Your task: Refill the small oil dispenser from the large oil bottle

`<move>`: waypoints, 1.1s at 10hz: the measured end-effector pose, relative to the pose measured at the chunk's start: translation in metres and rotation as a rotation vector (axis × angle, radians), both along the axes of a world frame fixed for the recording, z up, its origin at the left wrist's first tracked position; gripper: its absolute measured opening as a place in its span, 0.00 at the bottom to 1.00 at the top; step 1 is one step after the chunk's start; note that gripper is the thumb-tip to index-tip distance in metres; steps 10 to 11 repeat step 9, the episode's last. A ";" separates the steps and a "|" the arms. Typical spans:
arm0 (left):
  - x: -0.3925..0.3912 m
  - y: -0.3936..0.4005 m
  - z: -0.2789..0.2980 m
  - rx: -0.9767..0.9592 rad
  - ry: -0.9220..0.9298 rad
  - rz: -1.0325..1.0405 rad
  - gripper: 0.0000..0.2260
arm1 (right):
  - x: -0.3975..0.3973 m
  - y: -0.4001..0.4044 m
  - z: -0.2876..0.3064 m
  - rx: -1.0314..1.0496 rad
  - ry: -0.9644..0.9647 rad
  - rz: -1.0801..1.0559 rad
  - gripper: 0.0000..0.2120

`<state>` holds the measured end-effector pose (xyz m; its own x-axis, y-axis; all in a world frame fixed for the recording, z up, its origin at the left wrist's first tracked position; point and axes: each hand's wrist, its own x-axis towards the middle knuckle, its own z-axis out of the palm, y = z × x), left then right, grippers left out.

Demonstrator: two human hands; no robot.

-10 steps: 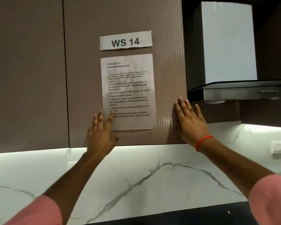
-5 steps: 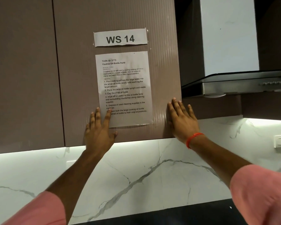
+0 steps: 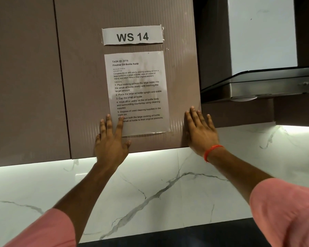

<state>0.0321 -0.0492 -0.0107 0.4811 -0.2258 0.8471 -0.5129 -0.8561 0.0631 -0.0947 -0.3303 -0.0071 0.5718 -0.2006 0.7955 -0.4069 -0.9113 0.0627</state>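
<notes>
Left hand (image 3: 111, 143): I see it pressed flat on the cabinet door (image 3: 82, 77), palm to the panel, fingers (image 3: 108, 122) stretched and slightly spread, clamped on nothing. The index fingertip overlaps the lower left corner of the instruction sheet (image 3: 136, 93); the other fingertips rest on bare door just beside the sheet.

Right hand (image 3: 200, 131): I see it flat on the same door near its right edge, fingers extended and a little apart, gripping nothing. It lies to the right of the sheet, apart from it. An orange band (image 3: 210, 152) circles the wrist.

Sleeves: pink fabric (image 3: 284, 211) covers both upper arms at the bottom corners of the view.

Instruction sheet: taped to the door between the two hands, headed "Finalize Oil Bottle Refill", with numbered steps. Its bottom edge curls slightly off the panel.

Label: a strip reading "WS 14" (image 3: 132, 35) is taped just above the sheet.

Oil dispenser and large oil bottle: I cannot locate either in this view; neither lies at or near the fingers of either hand.

Range hood (image 3: 257, 82): mounted to the right of the cabinet, well apart from the right hand.

Backsplash (image 3: 159, 184): white veined marble below the cabinet, lit along its top.

Worktop (image 3: 168, 236): only a dark strip shows along the lower edge.
</notes>
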 end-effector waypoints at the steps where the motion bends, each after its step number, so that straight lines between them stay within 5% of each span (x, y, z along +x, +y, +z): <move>1: 0.002 0.000 -0.001 0.005 -0.002 0.007 0.41 | 0.002 0.000 0.000 0.004 -0.006 0.009 0.37; 11: -0.023 0.006 0.011 -0.007 0.002 -0.011 0.39 | -0.017 0.018 0.020 0.023 -0.007 0.038 0.35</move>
